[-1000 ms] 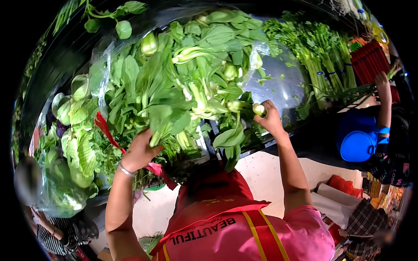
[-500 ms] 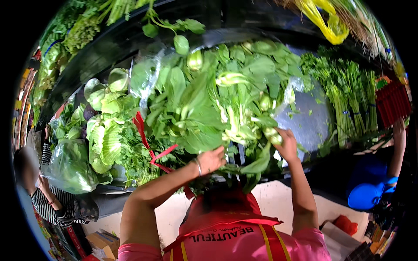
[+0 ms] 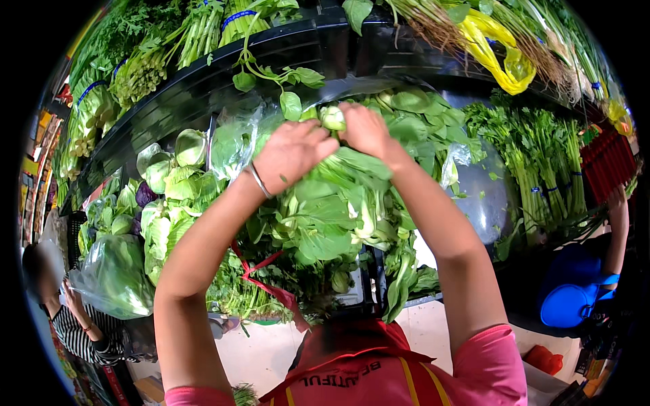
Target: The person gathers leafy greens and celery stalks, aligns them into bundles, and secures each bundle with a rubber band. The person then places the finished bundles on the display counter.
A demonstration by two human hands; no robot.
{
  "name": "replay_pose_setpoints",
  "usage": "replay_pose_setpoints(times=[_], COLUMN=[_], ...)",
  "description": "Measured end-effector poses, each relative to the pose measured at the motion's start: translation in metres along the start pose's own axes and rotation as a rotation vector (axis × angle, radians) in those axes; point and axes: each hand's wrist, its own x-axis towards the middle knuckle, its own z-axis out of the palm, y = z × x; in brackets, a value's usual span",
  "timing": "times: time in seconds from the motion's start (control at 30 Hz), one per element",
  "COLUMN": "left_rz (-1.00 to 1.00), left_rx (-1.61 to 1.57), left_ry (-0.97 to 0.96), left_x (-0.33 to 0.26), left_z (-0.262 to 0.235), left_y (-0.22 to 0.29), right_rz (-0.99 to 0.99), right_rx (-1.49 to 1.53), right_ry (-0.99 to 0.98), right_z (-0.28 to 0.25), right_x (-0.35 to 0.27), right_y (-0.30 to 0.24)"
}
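Observation:
A heap of bok choy with broad green leaves and pale stalks fills the middle of the display. At its far side, my left hand and my right hand come close together around one bok choy, whose pale base pokes up between them. The fingers of my left hand curl over its stalks from the left, slightly blurred. From the right, my right hand grips beside the base, its fingertips partly hidden. Leaves spread toward me below both hands. A red ribbon hangs at the heap's near left.
Cabbages and a bagged leafy vegetable lie left. Bundled celery stands right, beside a metal tray. A black ledge runs behind, with a yellow bag hanging over it. People stand at both sides; one has a blue bag.
Both hands have moved from the near edge of the heap to its far side and drawn together around a bok choy. The view has shifted, showing more of the back ledge.

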Motion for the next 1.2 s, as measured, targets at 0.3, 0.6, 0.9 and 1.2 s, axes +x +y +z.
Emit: replay_pose_setpoints(times=[0.3, 0.6, 0.9, 1.2], left_rz=[-0.308, -0.233, -0.747, -0.181], left_rx=[-0.115, 0.025, -0.302, -0.519], left_ry=[-0.390, -0.125, -0.491, -0.075], left_x=[-0.081, -0.005, -0.027, -0.047], left_z=[0.034, 0.082, 0.223, 0.019], left_y=[0.038, -0.022, -0.133, 0.026], right_rz=[-0.156, 0.024, -0.240, 0.231], right_rx=[-0.379, -0.365, 0.110, 0.485], right_ry=[-0.356, -0.005, 0.263, -0.007], right_z=[0.009, 0.032, -0.017, 0.061], right_x=[-0.039, 0.071, 0.004, -0.185], right_y=[0.017, 0.053, 0.013, -0.006])
